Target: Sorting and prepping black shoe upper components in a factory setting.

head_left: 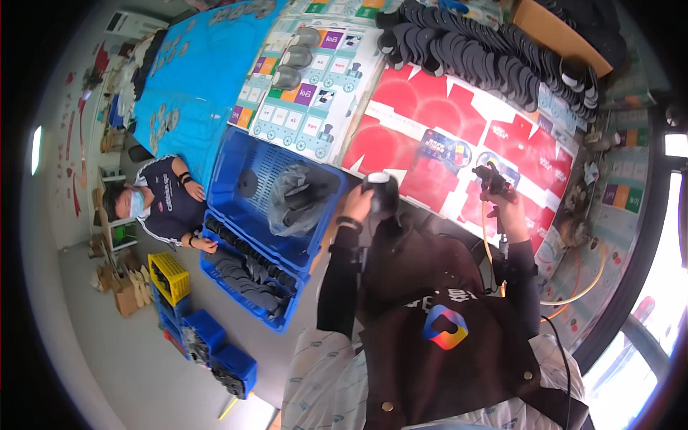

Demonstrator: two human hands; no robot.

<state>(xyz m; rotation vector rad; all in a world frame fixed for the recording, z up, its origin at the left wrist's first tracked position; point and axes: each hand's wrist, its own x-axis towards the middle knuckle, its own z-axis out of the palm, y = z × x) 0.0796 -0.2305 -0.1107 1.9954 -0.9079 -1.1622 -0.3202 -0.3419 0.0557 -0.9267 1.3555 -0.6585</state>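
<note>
My left hand (pixel 355 206) grips a dark, curved, cup-shaped piece (pixel 383 197) with a pale patch on top, held up at the near edge of the table. In my right hand (pixel 509 213) is a dark spray gun (pixel 493 180), raised over the right part of the table, with a yellowish hose (pixel 485 233) hanging below it. Beneath both hands lies a red and white printed sheet (pixel 423 107). Long overlapping rows of dark curved pieces (pixel 466 54) line its far side. A few rounded grey pieces (pixel 298 57) rest on a train-printed sheet (pixel 287 129).
To the left stands a blue crate (pixel 233 168) holding a clear bag (pixel 295 204) of dark pieces; another blue crate (pixel 281 321) holds rows of dark pieces. A masked co-worker (pixel 168 197) is beside them. A blue-covered table (pixel 208 64) and yellow basket (pixel 169 278) lie further left.
</note>
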